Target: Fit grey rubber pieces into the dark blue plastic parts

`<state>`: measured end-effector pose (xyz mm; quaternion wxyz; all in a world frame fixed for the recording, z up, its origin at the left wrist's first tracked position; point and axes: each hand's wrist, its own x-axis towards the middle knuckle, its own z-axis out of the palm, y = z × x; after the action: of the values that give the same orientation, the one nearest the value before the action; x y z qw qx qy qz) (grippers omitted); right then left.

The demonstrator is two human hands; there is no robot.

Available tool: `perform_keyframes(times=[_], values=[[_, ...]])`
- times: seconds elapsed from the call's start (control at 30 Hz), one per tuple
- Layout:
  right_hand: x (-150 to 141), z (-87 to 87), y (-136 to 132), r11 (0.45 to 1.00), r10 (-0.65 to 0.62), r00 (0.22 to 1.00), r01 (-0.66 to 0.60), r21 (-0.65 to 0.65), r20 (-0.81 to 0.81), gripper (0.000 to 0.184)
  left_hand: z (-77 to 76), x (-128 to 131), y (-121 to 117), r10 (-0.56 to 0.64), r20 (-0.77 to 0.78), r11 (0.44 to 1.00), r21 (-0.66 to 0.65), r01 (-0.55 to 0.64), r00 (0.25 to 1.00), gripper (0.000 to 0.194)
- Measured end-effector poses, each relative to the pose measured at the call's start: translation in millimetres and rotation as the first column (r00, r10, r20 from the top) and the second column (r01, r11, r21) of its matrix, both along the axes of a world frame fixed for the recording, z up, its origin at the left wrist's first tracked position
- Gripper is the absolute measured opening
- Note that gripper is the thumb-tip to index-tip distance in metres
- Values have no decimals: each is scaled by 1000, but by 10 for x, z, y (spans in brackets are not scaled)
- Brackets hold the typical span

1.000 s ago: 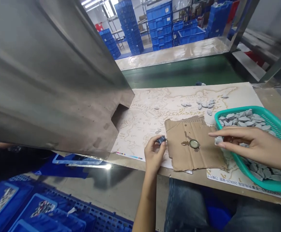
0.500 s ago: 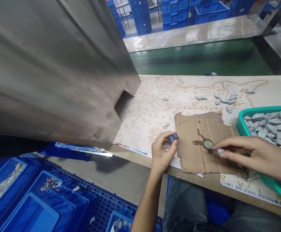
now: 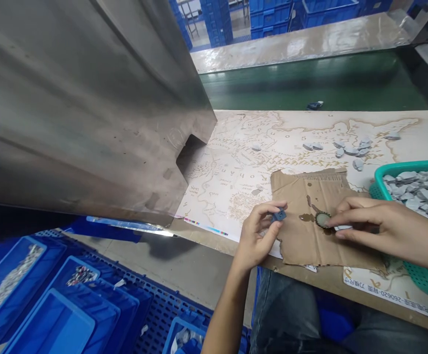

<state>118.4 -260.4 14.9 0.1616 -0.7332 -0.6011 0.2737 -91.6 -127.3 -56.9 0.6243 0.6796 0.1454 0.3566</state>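
Note:
My left hand [image 3: 260,233] pinches a small dark blue plastic part [image 3: 279,215] between thumb and fingers, just above the left edge of a torn cardboard sheet [image 3: 298,246]. Over the cardboard, my right hand [image 3: 374,223] is closed on a small light grey piece [image 3: 342,227], mostly covered by the fingers. The right index fingertip reaches to a bottle cap [image 3: 323,220] holding a pale, cloudy filling. Dark wet stains [image 3: 307,217] mark the cardboard beside the cap.
A green basket [image 3: 383,172] of grey pieces stands at the right. Several loose grey pieces [image 3: 352,151] lie on the map-printed sheet [image 3: 236,167]. Behind runs a green belt [image 3: 272,88] with a dark part [image 3: 314,105]. A metal panel [image 3: 106,123] rises at the left; blue bins [image 3: 51,324] stand below.
The blue part has turned in my left hand, showing another face. My right index finger has moved onto the bottle cap. The whole view has shifted slightly.

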Motion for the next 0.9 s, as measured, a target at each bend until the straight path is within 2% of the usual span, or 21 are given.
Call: perform_keyframes(times=[0.17,0.4,0.5,0.57,0.63,0.77,0.9], values=[[22,-95,-18,1000,-12,999,13,24,-38,48,-3,-7,2,-17,-49,999,32,18,999,12],[70,-338,-29,977,48,994,-66,204,95,53,39,8,14,-15,-102,996,85,24,995,10],[0,-318,-25,966,17,988,-57,252,156,50,39,10,15,5,-93,994,105,5,996,9],[-44,-275,-15,959,42,982,-90,269,182,46,35,10,15,21,-80,992,126,-10,997,9],[-68,-236,-4,957,80,976,-132,258,203,45,31,9,17,31,-78,989,143,-20,996,9],[-58,-229,0,966,69,959,-133,222,275,47,37,10,14,28,-82,987,160,-14,996,8],[-46,-250,8,965,77,961,-139,224,265,47,54,1,1,18,-96,990,138,-5,995,11]])
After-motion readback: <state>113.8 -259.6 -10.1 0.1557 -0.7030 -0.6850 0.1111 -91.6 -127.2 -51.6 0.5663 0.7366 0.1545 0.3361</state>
